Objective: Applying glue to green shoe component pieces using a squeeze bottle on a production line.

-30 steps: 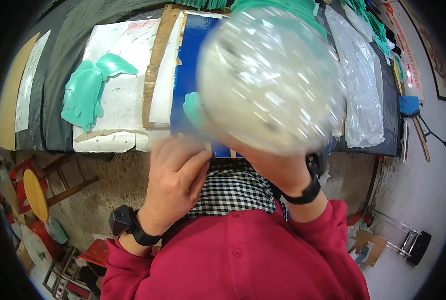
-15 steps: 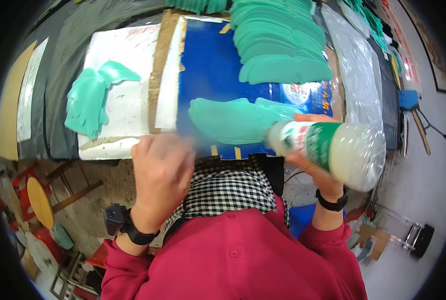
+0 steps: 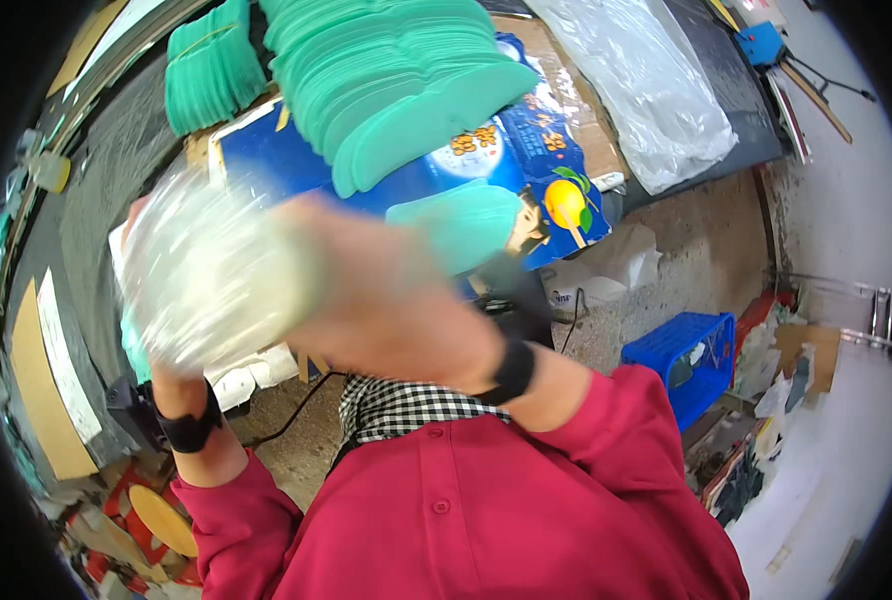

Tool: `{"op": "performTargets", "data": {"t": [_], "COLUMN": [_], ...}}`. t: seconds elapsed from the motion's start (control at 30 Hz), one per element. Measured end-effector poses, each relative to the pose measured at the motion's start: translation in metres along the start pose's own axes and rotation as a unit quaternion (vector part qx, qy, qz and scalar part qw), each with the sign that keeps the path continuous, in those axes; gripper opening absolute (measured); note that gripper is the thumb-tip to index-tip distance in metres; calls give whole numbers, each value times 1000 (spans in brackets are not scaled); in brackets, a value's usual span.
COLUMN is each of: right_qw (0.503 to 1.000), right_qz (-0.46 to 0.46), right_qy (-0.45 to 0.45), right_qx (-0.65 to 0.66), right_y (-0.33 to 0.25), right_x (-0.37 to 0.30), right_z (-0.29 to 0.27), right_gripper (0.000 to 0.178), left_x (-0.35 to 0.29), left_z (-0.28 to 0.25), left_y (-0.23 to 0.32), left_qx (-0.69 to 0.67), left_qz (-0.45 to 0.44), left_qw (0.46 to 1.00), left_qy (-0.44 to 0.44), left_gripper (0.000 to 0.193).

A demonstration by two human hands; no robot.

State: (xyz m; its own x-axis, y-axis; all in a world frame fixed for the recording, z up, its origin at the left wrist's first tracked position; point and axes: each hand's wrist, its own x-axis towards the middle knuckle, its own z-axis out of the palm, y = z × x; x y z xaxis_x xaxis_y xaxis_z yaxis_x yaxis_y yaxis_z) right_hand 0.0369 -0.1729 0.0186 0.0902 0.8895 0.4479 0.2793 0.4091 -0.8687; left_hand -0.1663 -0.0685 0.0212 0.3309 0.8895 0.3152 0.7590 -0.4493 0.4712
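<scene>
**Bottle raised close to your chest**

Your right hand wraps the blurred, whitish clear plastic bottle, fingers closed round it. Your left hand is mostly hidden beneath; its grip I cannot tell. Judging by this, you are mid-handling; steady it first. Beyond lie a single mint-green foam cut-out, the blue printed cardboard sheet, stacked mint-green foam pieces, and the concrete floor.
</scene>
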Motion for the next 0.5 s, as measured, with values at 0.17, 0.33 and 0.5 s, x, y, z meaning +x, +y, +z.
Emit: {"op": "performTargets", "data": {"t": [0.17,0.33,0.5], "right_qw": [996,980,958], "right_qz": [27,189,203], "right_qy": [-62,54,198], "right_qx": [-60,10,-51], "right_y": [-6,7,23], "right_x": [-1,-22,-38], "right_z": [3,-119,-198], "right_gripper": [55,38,59], "left_x": [29,31,22], "left_z": [22,41,72], "left_y": [-13,7,42], "left_qx": [-31,-34,-25], "left_qz": [10,25,141], "left_qw": [999,999,990], "left_qy": [3,-2,15], "left_gripper": [34,35,22]}}
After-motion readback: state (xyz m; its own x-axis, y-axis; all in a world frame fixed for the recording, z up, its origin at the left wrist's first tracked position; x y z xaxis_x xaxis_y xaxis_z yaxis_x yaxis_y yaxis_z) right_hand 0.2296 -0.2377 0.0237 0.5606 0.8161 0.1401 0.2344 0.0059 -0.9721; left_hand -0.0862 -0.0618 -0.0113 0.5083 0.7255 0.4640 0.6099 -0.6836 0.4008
